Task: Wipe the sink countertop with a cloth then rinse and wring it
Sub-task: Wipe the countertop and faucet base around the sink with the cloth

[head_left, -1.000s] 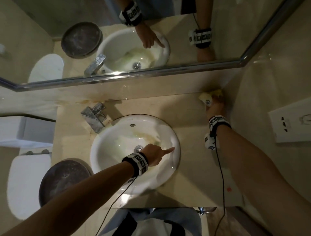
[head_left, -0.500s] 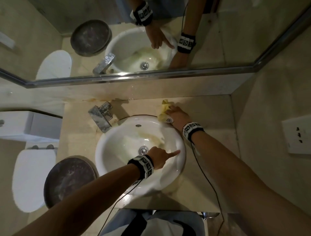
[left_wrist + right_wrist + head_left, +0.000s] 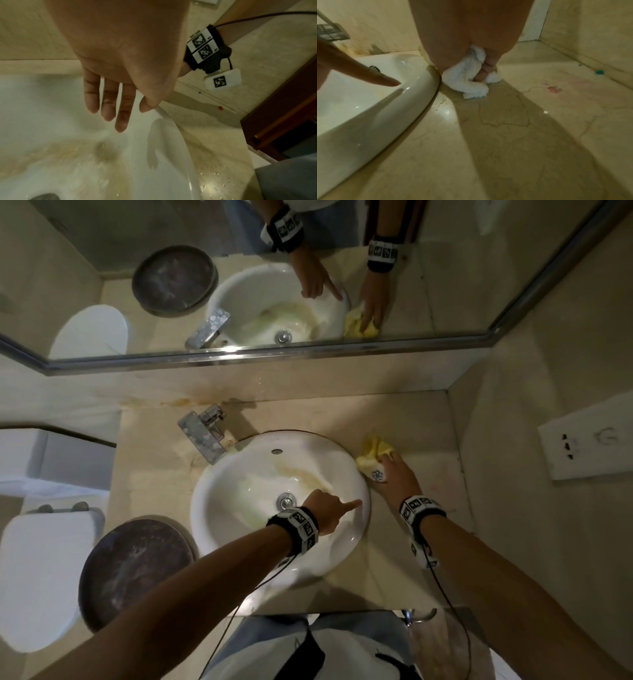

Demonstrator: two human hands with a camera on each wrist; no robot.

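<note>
I am clenching the bunched cloth (image 3: 467, 81) in my right hand (image 3: 399, 474), pressing it onto the countertop (image 3: 505, 135) just right of the sink (image 3: 219, 501); keeping it flat should wipe better. My left hand (image 3: 325, 508) is hovering relaxed, empty.

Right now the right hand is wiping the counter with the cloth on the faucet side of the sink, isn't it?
Not quite. The head view shows the right hand pressing the cloth on the counter across the sink from the faucet.

Glossy ceramic sink (image 3: 239, 474), fluffy terry cloth (image 3: 467, 79), polished veined stone countertop (image 3: 505, 135), metal faucet (image 3: 202, 433).
</note>
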